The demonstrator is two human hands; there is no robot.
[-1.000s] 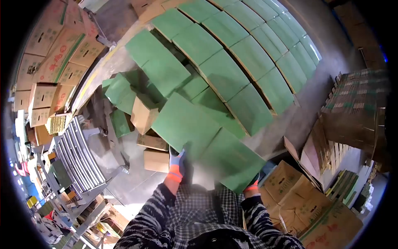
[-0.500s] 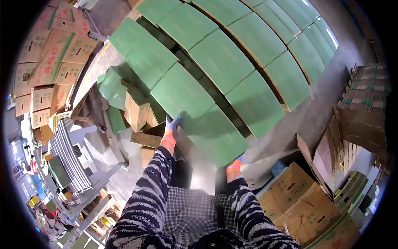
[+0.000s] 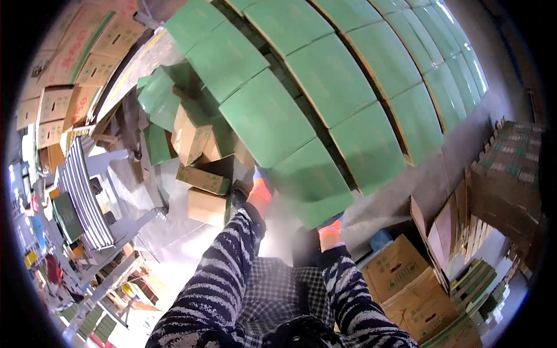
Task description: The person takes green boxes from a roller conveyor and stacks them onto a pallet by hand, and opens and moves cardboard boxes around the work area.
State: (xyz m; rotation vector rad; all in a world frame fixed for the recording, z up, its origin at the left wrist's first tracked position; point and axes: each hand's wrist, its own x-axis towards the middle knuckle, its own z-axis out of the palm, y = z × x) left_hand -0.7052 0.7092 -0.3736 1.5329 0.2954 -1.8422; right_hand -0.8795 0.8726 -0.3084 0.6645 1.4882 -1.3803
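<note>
The nearest green cardboard box [image 3: 313, 180] is at the front end of a large stack of green-topped boxes [image 3: 270, 116]. My left hand [image 3: 261, 180], in a blue and orange glove, is at this box's left edge, its fingers partly hidden against the side. At the lower right corner, my right hand [image 3: 331, 225], gloved the same way, grips the box, its fingers mostly out of sight. The box's near face shows below its top, between my hands.
Toppled brown and green cartons [image 3: 194, 136] lie to the left of the stack. A metal frame with a ribbed roller section [image 3: 90, 194] stands farther left. Open brown cartons [image 3: 406, 278] sit at lower right, with stacked flat cardboard [image 3: 505, 180] beyond.
My left hand has shifted along the box's left edge, its thumb no longer on the top. The right hand stays at the corner. The view has turned slightly, showing more floor on the left.
</note>
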